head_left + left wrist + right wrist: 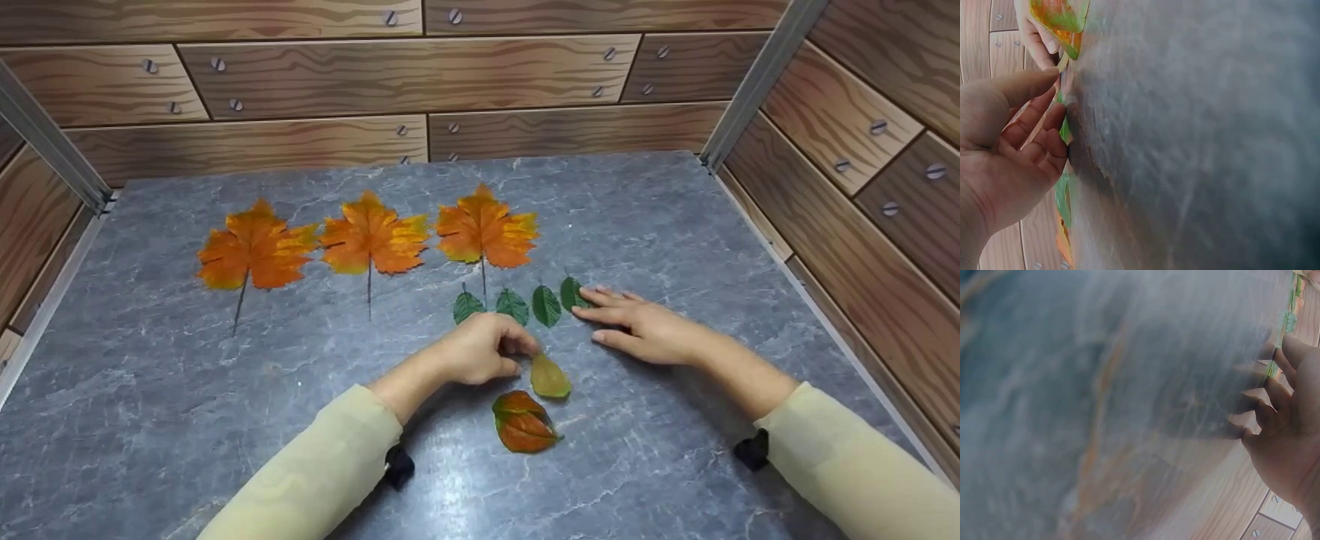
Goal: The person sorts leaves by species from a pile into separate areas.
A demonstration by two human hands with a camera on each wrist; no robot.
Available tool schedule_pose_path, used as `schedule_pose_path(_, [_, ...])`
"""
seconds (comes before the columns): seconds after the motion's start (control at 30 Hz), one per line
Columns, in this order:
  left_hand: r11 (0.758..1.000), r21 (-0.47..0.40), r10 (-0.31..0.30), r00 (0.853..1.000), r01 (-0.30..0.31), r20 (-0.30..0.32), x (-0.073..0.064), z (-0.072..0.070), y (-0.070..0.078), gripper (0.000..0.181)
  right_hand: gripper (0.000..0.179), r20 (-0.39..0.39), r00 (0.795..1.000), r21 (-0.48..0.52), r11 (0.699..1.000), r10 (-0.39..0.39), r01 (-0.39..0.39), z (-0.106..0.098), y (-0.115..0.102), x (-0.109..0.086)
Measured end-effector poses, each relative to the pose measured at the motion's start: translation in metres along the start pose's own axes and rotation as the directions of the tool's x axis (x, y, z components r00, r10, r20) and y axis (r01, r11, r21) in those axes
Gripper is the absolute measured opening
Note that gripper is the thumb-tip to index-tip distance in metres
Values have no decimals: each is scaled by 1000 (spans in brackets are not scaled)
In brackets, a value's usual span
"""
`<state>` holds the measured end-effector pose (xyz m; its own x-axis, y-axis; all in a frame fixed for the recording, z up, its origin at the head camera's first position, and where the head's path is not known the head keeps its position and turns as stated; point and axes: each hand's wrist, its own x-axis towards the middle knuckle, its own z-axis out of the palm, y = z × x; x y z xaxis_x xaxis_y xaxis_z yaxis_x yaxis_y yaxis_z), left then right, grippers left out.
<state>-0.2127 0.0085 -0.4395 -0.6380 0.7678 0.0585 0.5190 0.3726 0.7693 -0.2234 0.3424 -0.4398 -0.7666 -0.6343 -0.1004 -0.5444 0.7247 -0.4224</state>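
Observation:
The left hand is low over the table with bent fingers, its fingertips at the narrow end of a yellow-green leaf. In the left wrist view, the left thumb meets the edge of that leaf; the grip itself is partly hidden. The right hand lies palm down with fingers spread, fingertips pressing on the rightmost green leaf. Three more green leaves, a left one, a middle one and a right one, make a row with it. Nearer the person lies an orange-red leaf with green edges.
Behind the green row lie three orange maple leaves, a left one, a middle one and a right one, stems toward the person. Wood-patterned walls stand around the grey marbled table.

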Motion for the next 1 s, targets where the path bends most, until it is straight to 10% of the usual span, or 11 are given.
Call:
schedule_pose_path(0.4, [998, -50, -39, 997, 42, 65, 0, -1, 5, 32, 52, 7, 1000, -6, 1000, 4, -4, -1, -1, 3])
schedule_pose_path(0.73, [994, 65, 74, 986, -84, 146, 4, -2, 6, 41, 51, 2, 1000, -5, 1000, 0, 0, -1, -1, 3])
schedule_pose_path(1.0, [999, 2, 42, 999, -42, -17, -9, -10, 5, 43, 51, 3, 1000, -8, 1000, 13, -13, -1, -1, 0])
